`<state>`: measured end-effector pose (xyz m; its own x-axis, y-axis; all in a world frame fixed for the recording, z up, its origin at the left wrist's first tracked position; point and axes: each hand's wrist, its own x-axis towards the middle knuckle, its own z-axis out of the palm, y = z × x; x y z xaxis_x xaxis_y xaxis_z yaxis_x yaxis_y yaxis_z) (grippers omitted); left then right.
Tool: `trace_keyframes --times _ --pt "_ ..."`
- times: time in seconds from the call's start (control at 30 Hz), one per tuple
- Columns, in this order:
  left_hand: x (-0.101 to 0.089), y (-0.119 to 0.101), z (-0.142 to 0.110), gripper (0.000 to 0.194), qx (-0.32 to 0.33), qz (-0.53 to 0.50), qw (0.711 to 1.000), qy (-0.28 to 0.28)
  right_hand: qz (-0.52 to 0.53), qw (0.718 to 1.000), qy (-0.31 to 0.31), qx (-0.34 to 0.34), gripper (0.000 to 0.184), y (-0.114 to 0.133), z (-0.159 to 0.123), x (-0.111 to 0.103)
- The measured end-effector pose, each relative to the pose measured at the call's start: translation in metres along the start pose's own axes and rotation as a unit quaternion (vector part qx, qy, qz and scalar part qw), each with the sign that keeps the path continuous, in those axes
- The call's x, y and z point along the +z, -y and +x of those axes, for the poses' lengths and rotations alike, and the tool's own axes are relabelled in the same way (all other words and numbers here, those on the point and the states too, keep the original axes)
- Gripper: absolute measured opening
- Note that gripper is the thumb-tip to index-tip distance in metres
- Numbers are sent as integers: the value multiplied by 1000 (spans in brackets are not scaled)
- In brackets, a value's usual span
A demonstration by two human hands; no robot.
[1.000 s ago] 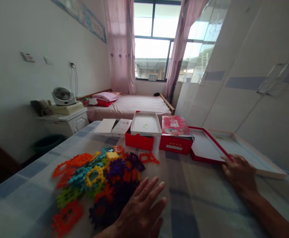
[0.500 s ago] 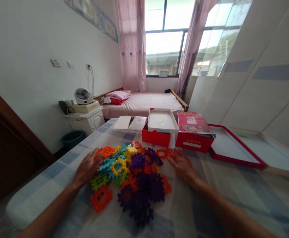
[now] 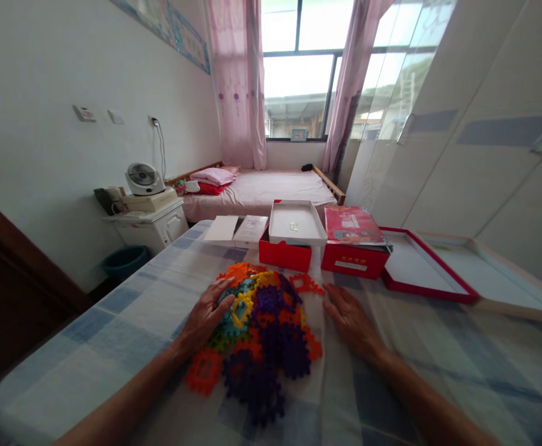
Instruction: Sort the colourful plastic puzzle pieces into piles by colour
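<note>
A heap of plastic interlocking building pieces with notched edges lies on the checked tablecloth. Purple pieces make up its right and near side, an orange piece sits at the near left, and a yellow piece rests on turquoise ones. My left hand presses against the heap's left side, fingers outstretched over the turquoise and orange pieces. On the other side, my right hand lies on the cloth with fingers extended, just beside a red-orange piece. Nothing is gripped in it.
Behind the heap stand a red box with a white tray on top and a red box with a booklet. Shallow lids lie at the right, a white carton at the back left. A bed is beyond the table.
My left hand has moved right, pushing the left-hand pieces inward so the heap is more compact. My right hand has come slightly away from the red-orange piece. The view has shifted a little.
</note>
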<state>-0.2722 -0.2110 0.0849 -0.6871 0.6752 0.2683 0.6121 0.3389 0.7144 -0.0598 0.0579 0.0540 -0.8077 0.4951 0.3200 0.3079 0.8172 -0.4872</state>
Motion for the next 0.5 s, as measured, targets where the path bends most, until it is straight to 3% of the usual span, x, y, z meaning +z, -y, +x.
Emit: trace_keyframes --times 0.33,0.5 --pt "40 -47 -2 51 21 -27 999 28 126 992 5 -19 47 16 -3 -13" --pt "55 -71 2 53 49 -34 997 48 150 986 -25 65 55 12 -1 -19"
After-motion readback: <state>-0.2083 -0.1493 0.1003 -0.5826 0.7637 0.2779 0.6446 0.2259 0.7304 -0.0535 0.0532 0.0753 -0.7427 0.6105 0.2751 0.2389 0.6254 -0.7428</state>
